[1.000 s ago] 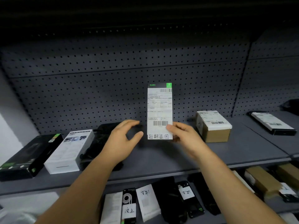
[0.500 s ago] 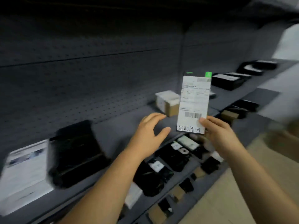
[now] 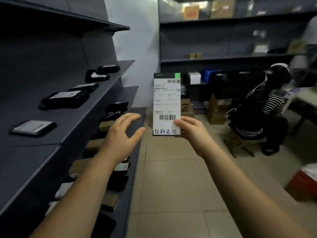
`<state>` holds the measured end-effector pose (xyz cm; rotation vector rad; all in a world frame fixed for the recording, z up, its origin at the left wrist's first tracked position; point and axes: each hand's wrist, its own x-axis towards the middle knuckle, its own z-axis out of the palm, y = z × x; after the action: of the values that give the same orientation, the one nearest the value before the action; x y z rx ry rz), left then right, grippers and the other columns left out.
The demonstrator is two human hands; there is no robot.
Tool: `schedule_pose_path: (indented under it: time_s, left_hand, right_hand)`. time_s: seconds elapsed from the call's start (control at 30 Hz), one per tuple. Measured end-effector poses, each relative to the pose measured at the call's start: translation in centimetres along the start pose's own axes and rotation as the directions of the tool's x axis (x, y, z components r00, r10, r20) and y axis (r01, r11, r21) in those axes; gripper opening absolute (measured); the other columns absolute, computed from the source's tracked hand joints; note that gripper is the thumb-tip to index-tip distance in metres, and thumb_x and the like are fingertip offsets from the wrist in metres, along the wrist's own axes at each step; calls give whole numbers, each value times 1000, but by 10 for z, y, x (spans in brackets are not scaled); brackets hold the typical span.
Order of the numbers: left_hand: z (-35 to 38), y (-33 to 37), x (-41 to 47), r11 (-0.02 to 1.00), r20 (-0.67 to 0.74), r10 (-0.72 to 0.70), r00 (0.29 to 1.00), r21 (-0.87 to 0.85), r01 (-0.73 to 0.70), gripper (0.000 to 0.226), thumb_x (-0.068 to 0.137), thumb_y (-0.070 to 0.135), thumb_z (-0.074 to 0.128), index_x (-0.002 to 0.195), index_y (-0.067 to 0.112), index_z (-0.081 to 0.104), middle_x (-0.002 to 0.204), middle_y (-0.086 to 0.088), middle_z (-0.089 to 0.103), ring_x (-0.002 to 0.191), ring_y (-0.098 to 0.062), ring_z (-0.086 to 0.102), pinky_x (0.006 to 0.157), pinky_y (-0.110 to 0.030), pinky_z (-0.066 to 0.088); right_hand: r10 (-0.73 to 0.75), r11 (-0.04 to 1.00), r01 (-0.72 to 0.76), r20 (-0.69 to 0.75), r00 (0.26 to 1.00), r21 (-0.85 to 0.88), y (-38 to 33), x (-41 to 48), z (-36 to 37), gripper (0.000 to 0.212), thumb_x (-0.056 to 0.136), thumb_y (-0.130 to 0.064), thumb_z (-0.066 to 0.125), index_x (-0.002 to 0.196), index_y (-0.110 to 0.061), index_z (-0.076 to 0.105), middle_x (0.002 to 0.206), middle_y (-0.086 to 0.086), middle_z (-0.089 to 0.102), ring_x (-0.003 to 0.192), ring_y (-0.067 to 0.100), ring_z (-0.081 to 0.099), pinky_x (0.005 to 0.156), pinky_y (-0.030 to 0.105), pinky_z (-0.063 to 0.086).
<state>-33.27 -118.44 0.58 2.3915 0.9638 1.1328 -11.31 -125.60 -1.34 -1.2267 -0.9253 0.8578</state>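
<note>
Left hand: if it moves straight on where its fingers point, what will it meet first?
Most likely the labelled box that the right hand holds by its lower corner. The open left hand points its fingers up and right toward the box's left edge, not touching it. Depth is unclear.

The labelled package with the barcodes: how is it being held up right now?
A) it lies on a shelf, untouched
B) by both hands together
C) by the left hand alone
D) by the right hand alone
D: the right hand pinches the lower right corner of the labelled package and holds it upright, while the left hand is spread open beside it, not touching it.
</note>
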Motion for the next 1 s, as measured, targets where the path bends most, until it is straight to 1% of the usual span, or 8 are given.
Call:
schedule_pose_path:
  time_s: [0.1,0.33,0.5,0.6,0.73,0.8,0.9,1.0]
  left_hand:
    - [39,-11,46,998,27,26,999,-51,-24,35,92,30,64,126,24,59,126,17,51,117,3,46,100,-18,35]
    - [99,-76,145,994,67,-17,998,-107,24,36,91,31,62,126,30,58,131,17,51,122,4,44,103,-25,38]
    - [139,-151,230,991,52,-11,999,-131,18,34,91,27,64,124,28,60,128,18,53,118,12,43,101,-18,37]
    - [160,-197,299,986,52,-29,998,-160,37,35,90,32,63,123,24,61,126,16,54,114,15,44,101,-14,37]
    - [190,-240,404,983,52,18,998,-185,-8,41,85,37,60,122,19,63,125,12,57,114,6,48,100,-16,38]
    - [210,-254,453,979,67,40,997,-202,-25,37,89,32,64,123,18,63,125,10,57,114,3,49,100,-17,39]
    - [247,-269,508,975,93,62,994,-219,-40,34,90,23,67,122,18,63,124,11,57,112,6,47,94,-1,31]
    - [291,-289,559,968,119,92,989,-243,-60,32,88,20,68,120,18,64,123,9,58,110,5,49,89,1,30]
  right_hand:
    - [-4,1000,3,-34,999,-24,6,44,-31,15,96,-13,59,98,-13,73,102,12,75,95,29,69,94,49,53]
    - [36,998,-38,-53,998,-44,28,167,-47,16,96,-15,58,101,-9,73,106,16,74,95,33,68,98,54,51]
    - [54,996,-57,-47,997,-62,58,282,-37,18,97,-14,57,104,-8,71,108,16,73,99,35,68,97,52,51]
    - [70,995,-75,-79,994,-60,63,362,-31,17,97,-14,56,104,-7,71,107,15,74,99,35,68,96,49,51]
    - [46,997,-53,-135,990,-53,60,461,-41,16,96,-13,58,102,-7,71,103,14,75,91,25,67,79,35,54]
    - [40,996,-53,-162,986,-76,62,503,-54,17,95,-18,60,102,-10,73,102,12,75,92,27,68,85,41,51]
    - [47,993,-69,-214,976,-95,68,559,-78,21,91,-25,62,102,-12,74,103,10,76,101,36,68,96,52,48]
    - [51,992,-76,-234,971,-98,78,616,-101,29,85,-31,63,103,-12,74,103,8,76,106,35,67,103,54,46]
